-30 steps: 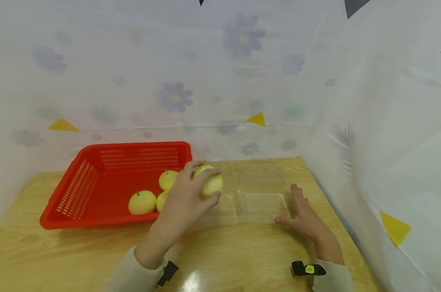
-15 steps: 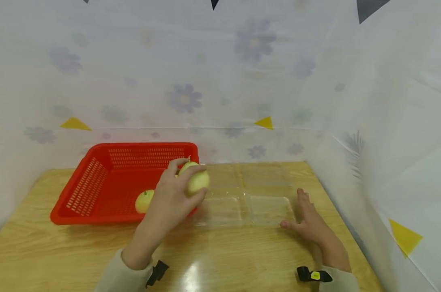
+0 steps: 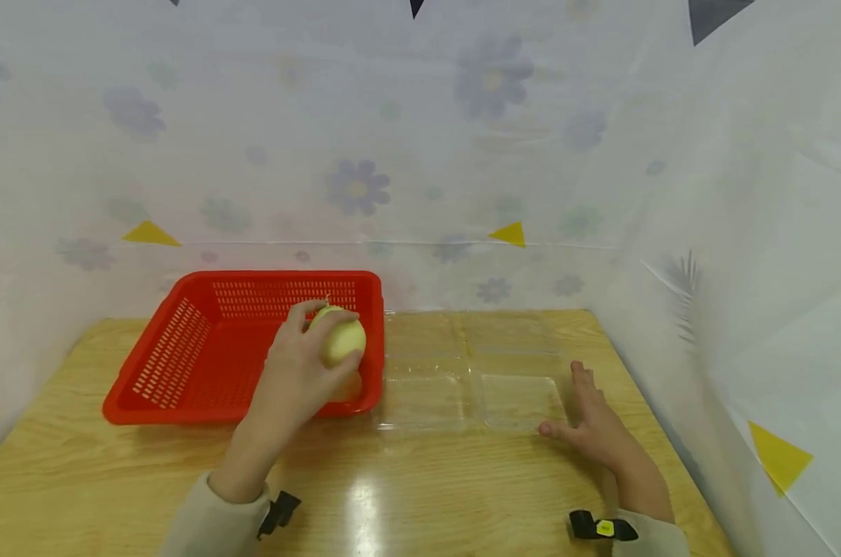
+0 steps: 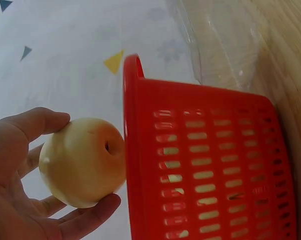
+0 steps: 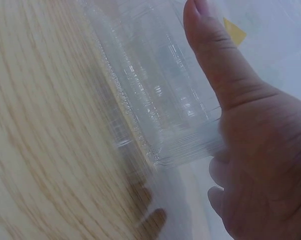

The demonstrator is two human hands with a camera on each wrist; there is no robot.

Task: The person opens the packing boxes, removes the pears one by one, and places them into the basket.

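My left hand (image 3: pixel 291 383) grips a round, pale yellow pear (image 3: pixel 343 340), its fingertips and thumb spread around the sides. The pear hangs over the right end of a red plastic basket (image 3: pixel 253 276), stem up. In the left wrist view the pear (image 4: pixel 83 162) shows just beyond the basket's rim. Part of another pear (image 3: pixel 348 387) peeks out below the hand inside the basket; the hand hides the rest. My right hand (image 3: pixel 597 433), fingers straight and thumb out, is at the right side of a clear plastic container (image 3: pixel 521 402) with several compartments. Its thumb lies near the front corner.
Basket and container stand side by side on a light wooden table (image 3: pixel 420 487). A pale flowered sheet (image 3: pixel 420 155) rises behind the table, and another white sheet (image 3: pixel 761 309) closes off its right side.
My left hand has carried the pear leftward from over the container's left edge to above the basket. My right hand has kept its place by the container; the head view has shifted slightly.
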